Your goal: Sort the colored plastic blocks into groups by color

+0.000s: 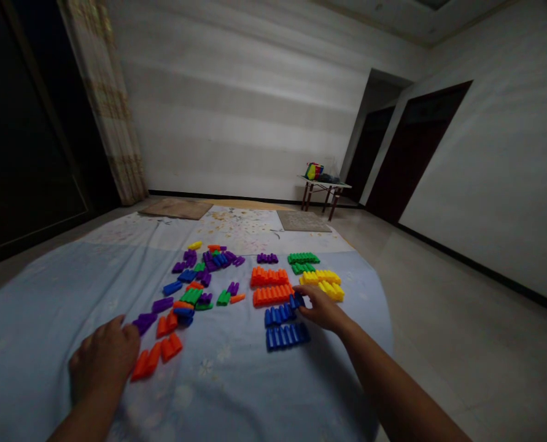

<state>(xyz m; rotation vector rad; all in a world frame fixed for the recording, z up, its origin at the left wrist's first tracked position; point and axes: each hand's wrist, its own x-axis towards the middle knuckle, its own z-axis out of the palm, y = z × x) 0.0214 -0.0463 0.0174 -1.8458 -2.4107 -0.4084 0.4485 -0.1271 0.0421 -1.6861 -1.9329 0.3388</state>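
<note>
On the right half of the cloth-covered desk point(236, 393), right hand point(319, 305) has thumb and fingers pinched on a blue piece point(296, 300), located at the right end of the upper blue row point(279, 315). Lower blue row point(288, 336) sits just below, nearer the wearer. Above the blue: two orange rows point(272, 294), then a short purple row point(267, 258). Green rows point(303, 258) are farther back on the right; yellow rows point(325, 282) are just beyond the right hand.

Left hand point(107, 353) is palm down on the left side, fingers bent and close together. Fingertips are by a purple piece point(144, 323); underside hidden, can't tell if it grips anything. Loose orange pieces point(147, 362) lie just right of it. Mixed loose pieces point(191, 296) are scattered left of the rows, several overlapping.

Background: small side table point(325, 182) with a multicolored bag point(314, 171) on top, near the wall.
</note>
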